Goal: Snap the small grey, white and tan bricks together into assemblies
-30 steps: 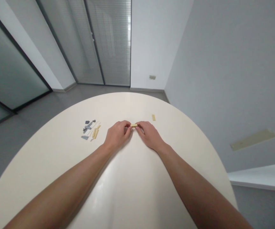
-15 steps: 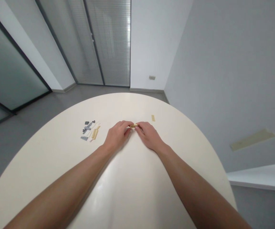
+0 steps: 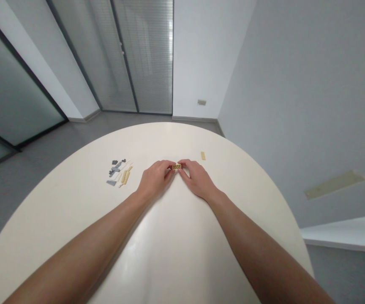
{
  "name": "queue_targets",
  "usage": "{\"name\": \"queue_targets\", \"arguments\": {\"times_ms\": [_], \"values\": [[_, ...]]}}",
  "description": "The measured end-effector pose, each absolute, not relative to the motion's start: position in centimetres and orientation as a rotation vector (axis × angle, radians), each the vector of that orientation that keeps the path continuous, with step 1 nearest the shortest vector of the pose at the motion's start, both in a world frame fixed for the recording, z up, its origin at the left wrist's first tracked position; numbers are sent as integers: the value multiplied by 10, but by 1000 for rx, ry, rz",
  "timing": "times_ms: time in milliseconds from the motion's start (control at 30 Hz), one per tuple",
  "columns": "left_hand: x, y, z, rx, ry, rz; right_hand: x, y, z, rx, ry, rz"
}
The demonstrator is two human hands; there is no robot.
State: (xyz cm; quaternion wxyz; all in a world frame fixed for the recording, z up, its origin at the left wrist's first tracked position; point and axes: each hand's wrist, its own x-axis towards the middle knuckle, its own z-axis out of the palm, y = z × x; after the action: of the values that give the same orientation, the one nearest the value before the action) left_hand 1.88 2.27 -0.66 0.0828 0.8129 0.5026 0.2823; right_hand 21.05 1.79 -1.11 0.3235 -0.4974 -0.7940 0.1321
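Tan plastic brick (image 3: 176,166), now turned with its studded face showing, is pinched at both ends between the left hand (image 3: 156,178) and right hand (image 3: 198,180), mid-frame over the round cream table (image 3: 176,139); a tan plate (image 3: 203,156) is seen at right, grey and tan parts (image 3: 118,172) at left.

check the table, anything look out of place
A lone tan plate lies by itself toward the far edge of the cream table, so it looks stray: it sits apart from the grouped grey and tan pieces and the tan brick between the left hand and right hand.
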Motion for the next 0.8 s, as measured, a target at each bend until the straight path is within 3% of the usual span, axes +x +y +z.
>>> {"name": "queue_targets", "arguments": {"times_ms": [800], "values": [[21, 22, -6, 2392, 1503, 827, 211, 19, -12, -1306, -2099, 343]]}}
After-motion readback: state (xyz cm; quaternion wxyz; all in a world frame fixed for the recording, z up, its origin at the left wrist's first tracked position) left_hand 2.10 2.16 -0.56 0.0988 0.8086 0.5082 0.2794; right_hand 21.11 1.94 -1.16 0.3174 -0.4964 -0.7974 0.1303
